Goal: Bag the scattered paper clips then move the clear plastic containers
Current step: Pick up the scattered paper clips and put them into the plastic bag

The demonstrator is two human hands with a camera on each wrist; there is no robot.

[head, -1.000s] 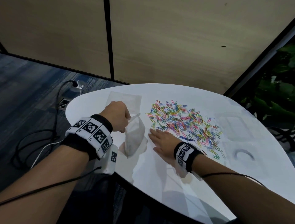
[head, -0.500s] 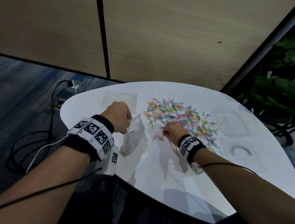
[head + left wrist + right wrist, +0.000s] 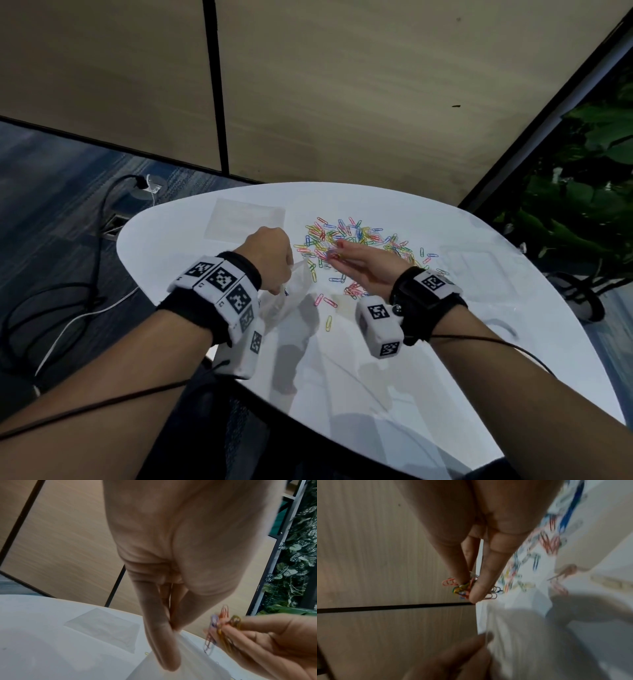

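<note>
A heap of coloured paper clips (image 3: 363,240) lies scattered on the white table (image 3: 394,377). My left hand (image 3: 270,260) pinches the top edge of a small clear plastic bag (image 3: 291,291) and holds it up at the table's left; thumb and fingers (image 3: 157,628) pinch the bag (image 3: 180,662) in the left wrist view. My right hand (image 3: 346,255) is lifted above the table just right of the bag, pinching a small bunch of clips (image 3: 464,588) at its fingertips; the bunch (image 3: 221,627) also shows in the left wrist view.
A flat clear bag (image 3: 245,219) lies at the table's far left. Clear plastic containers (image 3: 476,263) sit faintly at the right, one nearer (image 3: 496,322). Loose clips (image 3: 325,305) lie near the bag. Cables (image 3: 68,301) run over the floor on the left; plants (image 3: 582,192) stand right.
My right hand went from resting flat on the table, to the clip heap, then lifted with a bunch of clips toward the bag. The left hand kept hold of the bag.
</note>
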